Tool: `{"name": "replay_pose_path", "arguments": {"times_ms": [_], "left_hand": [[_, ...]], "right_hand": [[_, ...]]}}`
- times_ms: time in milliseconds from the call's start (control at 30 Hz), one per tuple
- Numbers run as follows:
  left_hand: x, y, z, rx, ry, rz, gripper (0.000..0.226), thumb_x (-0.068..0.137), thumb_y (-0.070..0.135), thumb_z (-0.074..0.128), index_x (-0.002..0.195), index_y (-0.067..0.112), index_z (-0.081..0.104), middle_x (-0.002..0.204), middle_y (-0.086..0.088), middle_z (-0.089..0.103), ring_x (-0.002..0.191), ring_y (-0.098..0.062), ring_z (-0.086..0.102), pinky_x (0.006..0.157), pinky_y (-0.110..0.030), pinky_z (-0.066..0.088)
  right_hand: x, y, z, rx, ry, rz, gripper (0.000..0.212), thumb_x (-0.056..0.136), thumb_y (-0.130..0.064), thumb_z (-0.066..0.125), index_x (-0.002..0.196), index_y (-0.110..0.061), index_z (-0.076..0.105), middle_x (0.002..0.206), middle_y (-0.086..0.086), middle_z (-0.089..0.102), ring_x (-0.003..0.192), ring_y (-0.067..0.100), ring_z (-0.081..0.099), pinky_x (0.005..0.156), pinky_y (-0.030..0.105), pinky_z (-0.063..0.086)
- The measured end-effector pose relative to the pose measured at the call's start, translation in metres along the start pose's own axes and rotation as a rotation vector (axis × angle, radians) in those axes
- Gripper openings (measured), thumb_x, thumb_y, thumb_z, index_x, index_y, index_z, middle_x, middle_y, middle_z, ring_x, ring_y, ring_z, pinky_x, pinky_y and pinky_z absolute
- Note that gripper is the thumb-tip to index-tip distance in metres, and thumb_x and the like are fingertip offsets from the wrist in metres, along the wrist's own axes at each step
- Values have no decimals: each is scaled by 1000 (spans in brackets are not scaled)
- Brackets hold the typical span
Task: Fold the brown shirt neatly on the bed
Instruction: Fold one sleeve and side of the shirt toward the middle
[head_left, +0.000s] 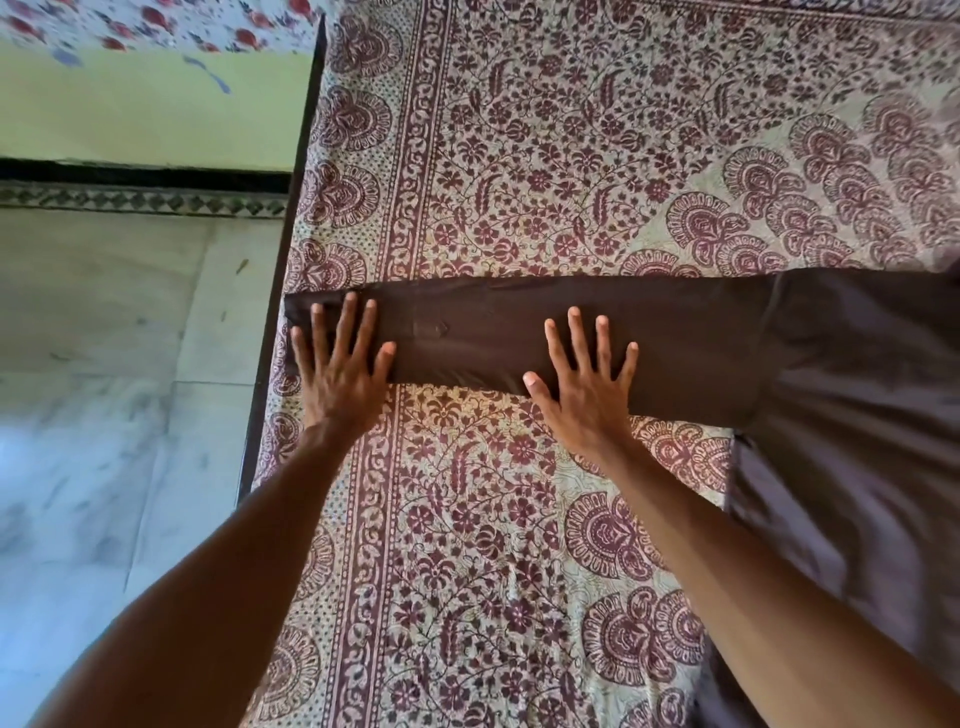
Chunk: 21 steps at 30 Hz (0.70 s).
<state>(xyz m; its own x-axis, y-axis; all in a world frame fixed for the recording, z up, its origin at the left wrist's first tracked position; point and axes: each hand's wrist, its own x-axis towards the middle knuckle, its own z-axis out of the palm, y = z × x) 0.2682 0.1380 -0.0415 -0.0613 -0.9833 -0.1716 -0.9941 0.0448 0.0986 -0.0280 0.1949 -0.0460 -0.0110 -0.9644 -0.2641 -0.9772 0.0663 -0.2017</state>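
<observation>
"Since I can't see your feed, tell me what's biggest in it."

"The bed (571, 130), under a maroon floral print sheet, fills most of my view. Its dark frame edge (287, 234) runs down the left side, with pale marble floor (104, 338) beyond."

"Where's the brown shirt?"

"The brown shirt (857, 389) lies flat on the sheet. Its body sits at the right of my view, partly cut off. One long sleeve (675, 338) stretches straight out to the left, and its cuff (300, 312) reaches the edge of the bed."

"And your hands?"

"Both are palm-down on that sleeve. My left hand (340, 379) rests near the cuff. My right hand (584, 395) is around the sleeve's middle, the heel of the palm on the sheet just below the sleeve's near edge."

"Fingers?"

"The left fingers (349, 322) are straight and spread wide, flat on the cloth. The right fingers (576, 332) lie the same way, thumb out along the near edge. Neither hand grips anything; they only press flat. Smallest of all is the stitched placket (431, 327) on the sleeve, between my hands and nearer the left one."
</observation>
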Motion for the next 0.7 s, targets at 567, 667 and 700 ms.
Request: {"name": "replay_pose_path", "arguments": {"times_ms": [567, 667, 700], "left_hand": [[-77, 287, -1, -456, 56, 400, 35, 79, 7, 58, 113, 16, 62, 111, -6, 58, 95, -26, 54, 79, -39, 45], [-111, 332, 7, -486, -19, 454, 39, 80, 8, 57, 118, 13, 58, 117, -10, 55, 98, -31, 55, 78, -43, 50], [-127, 340, 12, -499, -57, 424, 40, 82, 9, 56, 121, 11, 56, 121, -13, 54, 101, -35, 56, 76, -45, 52]], "right_hand": [[-90, 169, -63, 283, 456, 264, 24, 84, -17, 61, 108, -17, 66, 108, 2, 67, 103, 26, 58, 93, 36, 43], [-134, 202, -58, 275, 409, 339, 23, 82, -17, 61, 105, -18, 65, 105, 2, 64, 101, 28, 59, 92, 36, 38], [-151, 206, -55, 288, 391, 345, 21, 82, -18, 62, 103, -18, 64, 104, 2, 63, 100, 28, 59, 89, 37, 40]]}}
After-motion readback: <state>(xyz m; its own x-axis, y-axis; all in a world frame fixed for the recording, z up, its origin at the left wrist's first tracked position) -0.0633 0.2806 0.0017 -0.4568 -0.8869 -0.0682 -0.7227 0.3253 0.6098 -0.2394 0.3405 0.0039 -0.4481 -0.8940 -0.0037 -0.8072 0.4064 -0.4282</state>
